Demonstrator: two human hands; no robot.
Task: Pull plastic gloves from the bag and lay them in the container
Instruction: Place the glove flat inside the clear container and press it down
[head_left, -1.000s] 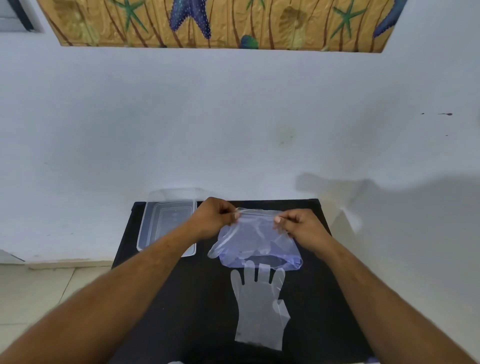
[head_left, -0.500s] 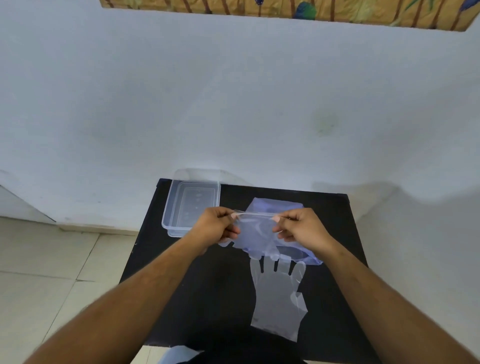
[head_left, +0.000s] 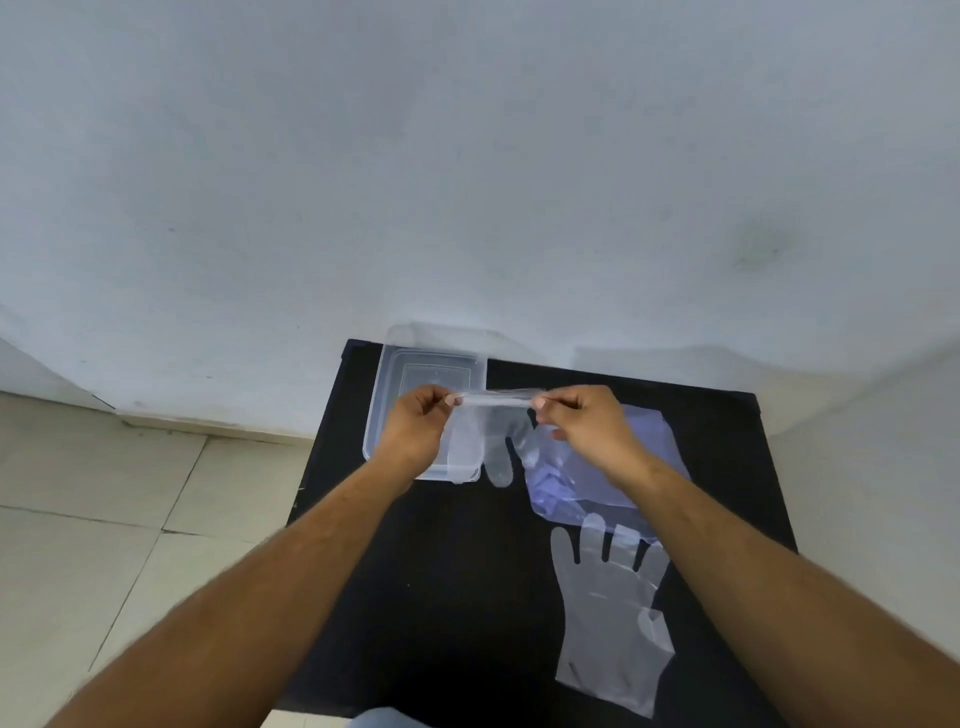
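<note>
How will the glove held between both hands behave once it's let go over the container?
Likely floppy: the glove hangs limp from the left hand and right hand. Probably very light, being thin see-through film. It may drape over the container rim rather than settle flat.

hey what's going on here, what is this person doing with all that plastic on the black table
A person is moving thin plastic gloves from a bag into a container. Both hands, the left hand and the right hand, pinch the cuff of one clear glove and hold it stretched, hanging over the near right corner of the clear container. The bluish bag lies on the black table under the right wrist. Another glove lies flat nearer the person.
</note>
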